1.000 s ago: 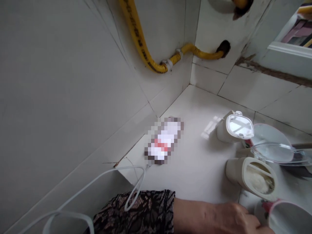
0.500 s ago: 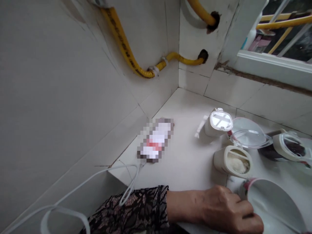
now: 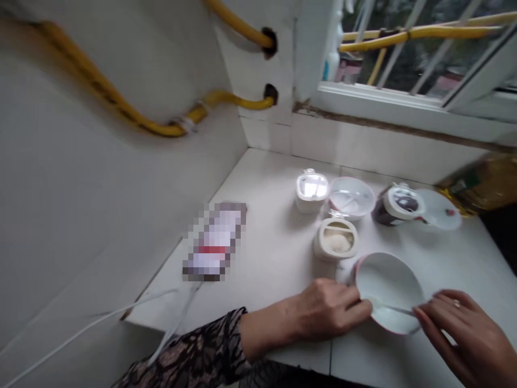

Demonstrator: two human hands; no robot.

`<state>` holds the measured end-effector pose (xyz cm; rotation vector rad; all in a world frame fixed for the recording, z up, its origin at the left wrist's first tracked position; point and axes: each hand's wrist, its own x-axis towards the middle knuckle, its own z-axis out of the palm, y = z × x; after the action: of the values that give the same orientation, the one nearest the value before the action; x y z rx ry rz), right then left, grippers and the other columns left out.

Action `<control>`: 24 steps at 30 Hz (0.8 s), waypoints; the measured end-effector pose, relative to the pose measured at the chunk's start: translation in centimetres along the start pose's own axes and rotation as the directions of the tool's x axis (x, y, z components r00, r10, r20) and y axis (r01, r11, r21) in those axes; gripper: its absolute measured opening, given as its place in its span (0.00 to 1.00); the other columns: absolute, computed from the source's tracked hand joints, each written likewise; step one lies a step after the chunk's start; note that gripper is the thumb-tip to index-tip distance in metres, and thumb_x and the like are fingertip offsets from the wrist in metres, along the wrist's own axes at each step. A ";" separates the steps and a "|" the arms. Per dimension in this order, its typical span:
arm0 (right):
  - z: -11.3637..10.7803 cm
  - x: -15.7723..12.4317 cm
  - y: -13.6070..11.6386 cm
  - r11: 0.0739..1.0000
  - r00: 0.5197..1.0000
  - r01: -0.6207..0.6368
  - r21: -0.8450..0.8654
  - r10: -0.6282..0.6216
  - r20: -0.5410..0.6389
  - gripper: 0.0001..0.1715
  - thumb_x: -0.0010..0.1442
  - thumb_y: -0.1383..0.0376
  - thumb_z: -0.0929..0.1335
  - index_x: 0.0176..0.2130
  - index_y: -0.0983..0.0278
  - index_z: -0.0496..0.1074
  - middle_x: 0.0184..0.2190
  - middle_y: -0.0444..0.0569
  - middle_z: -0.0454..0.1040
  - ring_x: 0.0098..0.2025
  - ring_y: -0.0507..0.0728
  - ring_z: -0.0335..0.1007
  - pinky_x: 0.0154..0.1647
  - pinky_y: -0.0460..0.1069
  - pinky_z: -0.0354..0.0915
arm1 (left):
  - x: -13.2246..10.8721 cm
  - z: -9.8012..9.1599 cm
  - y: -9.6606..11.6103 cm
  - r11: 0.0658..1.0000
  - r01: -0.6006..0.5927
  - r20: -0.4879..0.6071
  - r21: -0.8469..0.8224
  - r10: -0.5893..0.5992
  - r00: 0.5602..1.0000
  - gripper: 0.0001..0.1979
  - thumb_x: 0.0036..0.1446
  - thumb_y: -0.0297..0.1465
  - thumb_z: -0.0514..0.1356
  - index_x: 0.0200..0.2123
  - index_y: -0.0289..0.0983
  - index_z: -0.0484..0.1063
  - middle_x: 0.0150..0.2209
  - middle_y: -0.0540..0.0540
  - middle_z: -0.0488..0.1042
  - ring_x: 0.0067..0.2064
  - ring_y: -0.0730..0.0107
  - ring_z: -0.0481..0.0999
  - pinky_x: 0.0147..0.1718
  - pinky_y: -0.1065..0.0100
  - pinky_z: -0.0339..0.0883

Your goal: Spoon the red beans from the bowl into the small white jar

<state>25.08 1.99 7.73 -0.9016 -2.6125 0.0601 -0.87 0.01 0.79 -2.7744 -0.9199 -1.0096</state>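
Note:
A white bowl (image 3: 391, 280) with a pink-edged outside sits near the counter's front, tilted a little. My left hand (image 3: 333, 307) is closed on its left rim, the fingers curled under the knuckles. From the right, my right hand (image 3: 464, 328) pinches the handle of a spoon (image 3: 398, 309), whose head reaches into the bowl toward the left side. Pale contents seem to lie at the spoon's tip, too blurred to name. Just behind the bowl stands a cream container (image 3: 336, 240) with a see-through lid and whitish contents.
A white lidded container (image 3: 312, 191), a clear-covered bowl (image 3: 353, 198) and a dark-filled jar (image 3: 398, 205) line the back. A pale round lid (image 3: 440, 209) lies right of them. A pixelated phone (image 3: 216, 242) with a white cable (image 3: 177, 318) rests left. Yellow pipes (image 3: 161, 128) run along the wall.
My view has swung to the right, so things appear further left. My right hand and the spoon it holds now show fully in view. My left hand stays at the bowl's rim.

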 end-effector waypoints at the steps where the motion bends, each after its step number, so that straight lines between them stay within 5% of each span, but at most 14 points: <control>1: -0.3 0.4 -0.4 0.999 0.999 -0.036 0.005 0.036 0.005 0.10 0.65 0.68 0.64 0.31 0.62 0.68 0.22 0.42 0.71 0.22 0.51 0.66 0.40 0.52 0.63 | 0.0 0.0 0.0 1.000 0.005 -0.035 -0.013 -0.005 0.999 0.09 0.66 0.24 0.50 0.33 0.36 0.66 0.23 0.53 0.66 0.22 0.76 0.65 0.17 0.70 0.55; 5: -1.6 1.1 -0.3 0.965 0.963 -0.260 -0.020 0.261 0.065 0.17 0.67 0.65 0.61 0.26 0.61 0.64 0.18 0.43 0.67 0.23 0.53 0.65 0.30 0.49 0.61 | -0.1 0.0 0.0 0.995 0.037 -0.075 -0.094 -0.044 0.996 0.12 0.70 0.28 0.48 0.34 0.36 0.66 0.23 0.52 0.67 0.22 0.75 0.65 0.19 0.70 0.55; 9: -2.5 1.4 0.5 0.931 0.912 -0.349 -0.107 0.364 0.188 0.23 0.67 0.62 0.59 0.21 0.61 0.60 0.15 0.44 0.65 0.21 0.53 0.64 0.29 0.49 0.59 | -0.2 0.2 0.0 0.987 0.064 -0.092 -0.150 -0.078 0.993 0.10 0.70 0.32 0.50 0.37 0.35 0.66 0.24 0.51 0.69 0.23 0.75 0.67 0.20 0.71 0.58; 17: -0.9 2.5 -0.1 0.832 0.727 -0.545 -0.100 0.529 0.439 0.24 0.63 0.62 0.61 0.17 0.62 0.56 0.14 0.45 0.64 0.23 0.54 0.63 0.26 0.48 0.52 | -0.1 0.2 0.0 0.981 0.077 -0.098 -0.181 -0.096 0.991 0.08 0.70 0.32 0.50 0.39 0.34 0.65 0.26 0.50 0.72 0.24 0.74 0.70 0.21 0.72 0.62; 24: 0.2 2.8 -0.6 0.818 0.732 -0.573 -0.061 0.543 0.412 0.24 0.65 0.62 0.61 0.18 0.63 0.63 0.15 0.44 0.67 0.22 0.52 0.59 0.35 0.50 0.57 | -0.1 0.0 0.1 0.979 0.082 -0.076 -0.185 -0.097 0.992 0.07 0.69 0.31 0.52 0.39 0.35 0.65 0.24 0.51 0.69 0.22 0.73 0.67 0.21 0.71 0.60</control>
<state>22.62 3.21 8.59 -1.7943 -2.5573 0.5580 -0.90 -0.10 0.69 -2.8304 -0.9963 -1.2748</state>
